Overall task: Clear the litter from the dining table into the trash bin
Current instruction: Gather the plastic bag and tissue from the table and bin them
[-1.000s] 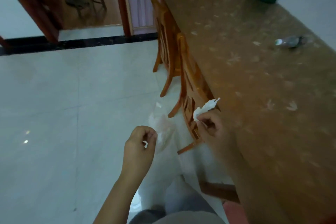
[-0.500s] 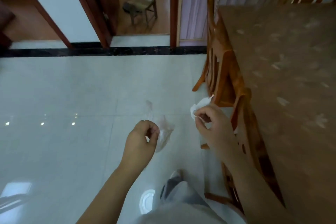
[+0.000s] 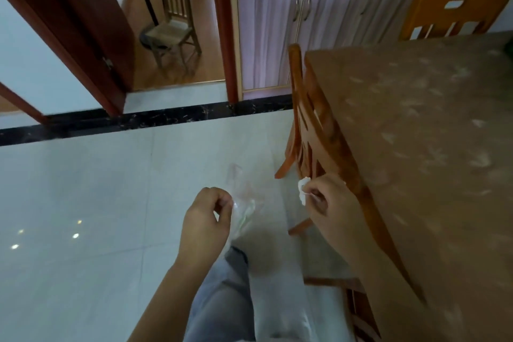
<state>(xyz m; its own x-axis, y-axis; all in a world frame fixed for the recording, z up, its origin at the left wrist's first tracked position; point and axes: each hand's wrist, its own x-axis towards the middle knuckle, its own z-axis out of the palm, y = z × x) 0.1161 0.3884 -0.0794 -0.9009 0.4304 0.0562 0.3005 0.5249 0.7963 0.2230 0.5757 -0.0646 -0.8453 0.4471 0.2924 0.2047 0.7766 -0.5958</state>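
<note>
I see my left hand (image 3: 206, 219) pinching a clear plastic bag (image 3: 244, 209) over open tiled floor (image 3: 83, 189), right hand (image 3: 323, 197) closed on a crumpled tissue (image 3: 302, 189) just beside the chair (image 3: 311, 147) tucked vs dining table (image 3: 416, 133) edge.

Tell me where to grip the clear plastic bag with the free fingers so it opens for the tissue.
Grip the clear thin plastic bag at its loose upper edge, opposite the pinch of the left hand, coming in from the right. The film hangs limp below that pinch, so pulling the far edge sideways would likely spread the mouth. The right hand already pinches the crumpled white tissue, so only spare fingers could help.
</note>
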